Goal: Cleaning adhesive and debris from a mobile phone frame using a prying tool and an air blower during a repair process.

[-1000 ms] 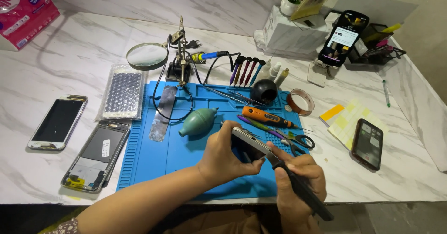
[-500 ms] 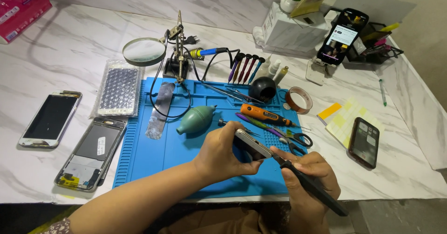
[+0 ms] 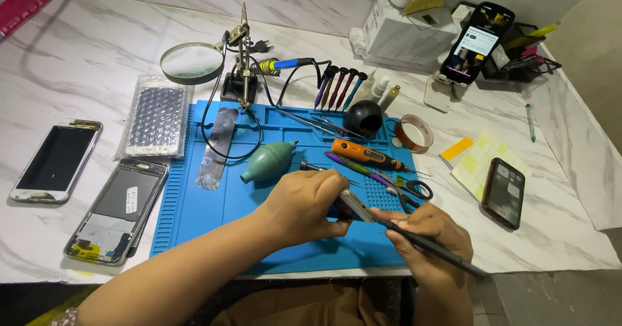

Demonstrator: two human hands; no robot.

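Head view shows the left hand [image 3: 304, 203] closed around a phone [image 3: 355, 205], held above the near edge of the blue mat [image 3: 207, 209]. Just right of it, the right hand [image 3: 431, 238] pinches a dark tool [image 3: 440, 251], tip touching the phone's end. A green blower [image 3: 269, 161] lies farther back, scissors [image 3: 408, 186] beside it.

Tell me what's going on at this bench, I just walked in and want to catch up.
A person is working over a blue mat on a marble table. The left hand grips a small phone part above the mat, and the right hand holds a thin black tool with its tip at the part's edge. An orange screwdriver, a green air blower and scissors lie nearby.
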